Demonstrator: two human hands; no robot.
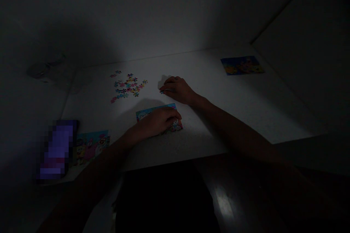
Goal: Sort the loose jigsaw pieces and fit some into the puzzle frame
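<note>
Dim room, matte white tabletop (246, 116). Right hand (177, 90), fingers curled, seems to pinch a tiny jigsaw pc (162, 91) at frame centre (too dark to be sure). Left hand (155, 122), loosely curled, rests on a blue block of joined cardboard pcs (175, 125), grip unclear. Colourful loose pcs (127, 87) lie just upper left of centre; a careless wrist sweep could scatter them.

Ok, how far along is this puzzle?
Done: a section looks joined under the left hand. In hand: the right hand has a piece at its fingertips. Left: a scatter of loose pieces, though dim light hides exactly how much is finished.
</note>
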